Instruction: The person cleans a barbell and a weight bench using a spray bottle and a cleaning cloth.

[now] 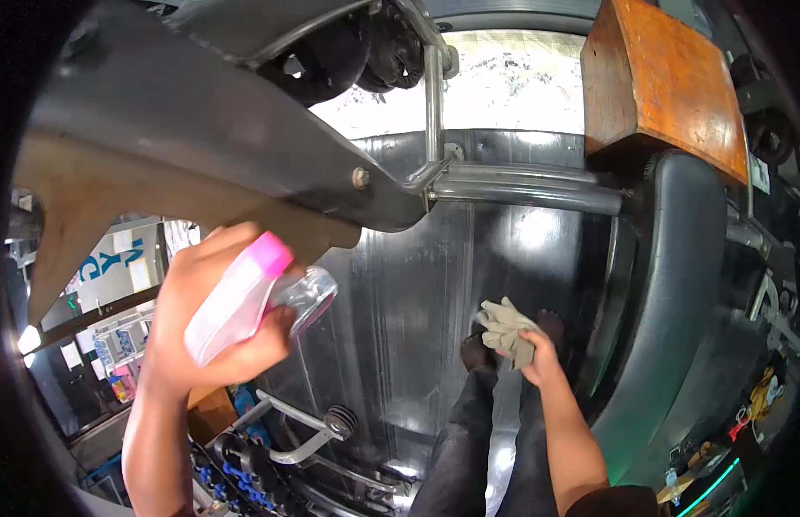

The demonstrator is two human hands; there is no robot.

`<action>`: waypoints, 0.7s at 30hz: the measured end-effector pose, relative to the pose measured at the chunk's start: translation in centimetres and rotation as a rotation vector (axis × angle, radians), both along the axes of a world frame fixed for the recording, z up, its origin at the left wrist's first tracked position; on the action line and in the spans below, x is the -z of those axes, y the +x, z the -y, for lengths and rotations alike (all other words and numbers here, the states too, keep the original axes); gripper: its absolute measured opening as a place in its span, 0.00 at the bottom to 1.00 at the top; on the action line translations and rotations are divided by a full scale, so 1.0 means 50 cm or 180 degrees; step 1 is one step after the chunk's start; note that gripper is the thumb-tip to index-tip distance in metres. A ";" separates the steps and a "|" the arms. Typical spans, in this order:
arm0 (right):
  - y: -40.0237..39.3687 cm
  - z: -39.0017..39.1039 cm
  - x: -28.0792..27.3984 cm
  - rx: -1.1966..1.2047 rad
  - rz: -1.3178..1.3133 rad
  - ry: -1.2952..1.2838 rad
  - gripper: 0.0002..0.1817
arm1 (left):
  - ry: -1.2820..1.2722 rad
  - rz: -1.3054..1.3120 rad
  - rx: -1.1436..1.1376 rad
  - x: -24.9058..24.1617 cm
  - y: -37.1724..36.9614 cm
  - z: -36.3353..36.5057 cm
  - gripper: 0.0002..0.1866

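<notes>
On the left of the head view, my left hand (212, 302) is wrapped round a clear spray bottle (307, 297) with a pink and white spray head. The bottle is just below a large dark metal beam (236, 129) of a gym machine. Lower down and to the right, my right hand (540, 358) grips a crumpled beige cloth (506, 329), held above the dark floor near my feet. The two hands are well apart.
A black padded bench (688, 258) stands on the right, beside an orange-brown wooden box (667, 82). A metal tube frame (520, 191) crosses the upper middle. Dumbbells with blue parts (245, 482) lie at the lower left. My legs show at the bottom.
</notes>
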State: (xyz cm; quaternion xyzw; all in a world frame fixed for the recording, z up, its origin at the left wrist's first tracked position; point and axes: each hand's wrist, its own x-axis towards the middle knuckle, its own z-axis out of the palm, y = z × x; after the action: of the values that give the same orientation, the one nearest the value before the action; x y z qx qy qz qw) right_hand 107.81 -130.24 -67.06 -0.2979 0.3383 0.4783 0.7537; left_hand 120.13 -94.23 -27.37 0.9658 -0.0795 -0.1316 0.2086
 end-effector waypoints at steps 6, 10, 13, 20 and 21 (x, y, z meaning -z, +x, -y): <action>-0.081 -0.004 -0.165 -0.0010 -0.0065 0.0568 0.27 | -0.0819 -0.0073 -0.0259 -0.010 -0.009 -0.010 0.16; -0.138 0.048 -0.292 -0.0236 -0.0421 0.0544 0.30 | -0.0882 0.0101 -0.0394 -0.029 -0.021 -0.012 0.11; -0.253 0.144 -0.391 -0.0189 -0.0986 0.0287 0.32 | -0.1667 0.0237 -0.0782 -0.041 -0.035 -0.013 0.12; -0.352 0.230 -0.639 -0.0500 -0.0592 0.0367 0.39 | -0.1569 0.1212 -0.0582 -0.122 -0.073 -0.023 0.11; -0.334 0.214 -0.689 -0.0429 -0.0515 0.0238 0.37 | -0.1341 0.1239 -0.0528 -0.150 -0.083 -0.022 0.11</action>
State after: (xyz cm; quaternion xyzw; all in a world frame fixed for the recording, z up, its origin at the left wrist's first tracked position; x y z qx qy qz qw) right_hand 91.09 -140.96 -32.62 -0.2521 0.3592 0.5627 0.7006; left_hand 115.96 -93.11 -19.86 0.9115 -0.0644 0.0929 0.3954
